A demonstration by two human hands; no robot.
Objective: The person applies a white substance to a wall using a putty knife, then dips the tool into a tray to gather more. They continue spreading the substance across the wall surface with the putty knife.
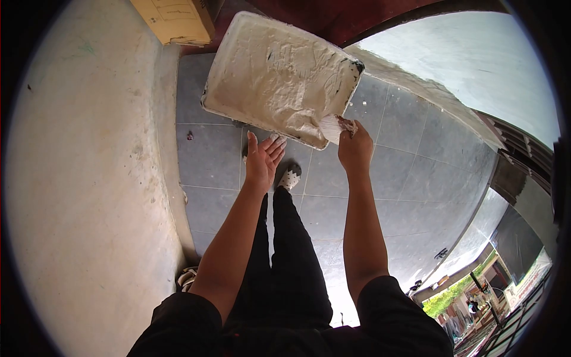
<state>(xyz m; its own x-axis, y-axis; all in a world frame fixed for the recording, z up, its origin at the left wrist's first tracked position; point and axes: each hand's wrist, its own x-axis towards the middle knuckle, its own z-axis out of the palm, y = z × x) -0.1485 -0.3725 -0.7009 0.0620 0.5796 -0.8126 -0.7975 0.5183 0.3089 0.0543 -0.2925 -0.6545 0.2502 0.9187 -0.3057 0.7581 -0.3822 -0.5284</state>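
A large shallow tray [221, 101], its rim smeared and chipped dark in places, holds a thick spread of cream-white plaster paste [285, 71]. My right hand [357, 149] grips a putty knife [331, 128] by its crusted handle. The wide, paste-coated blade lies over the tray's near right corner, at the paste. Palm up and fingers spread, my left hand [264, 157] is just below the tray's near edge. White paste coats some of its fingertips, and nothing lies in the palm.
Grey floor tiles [380, 178] stretch below, with small white specks near the tray. A plastered wall [89, 166] rises at the left. A cardboard box [175, 21] sits beyond the tray on a dark red surface [309, 18]. My patterned sock [290, 177] shows under the tray's near side.
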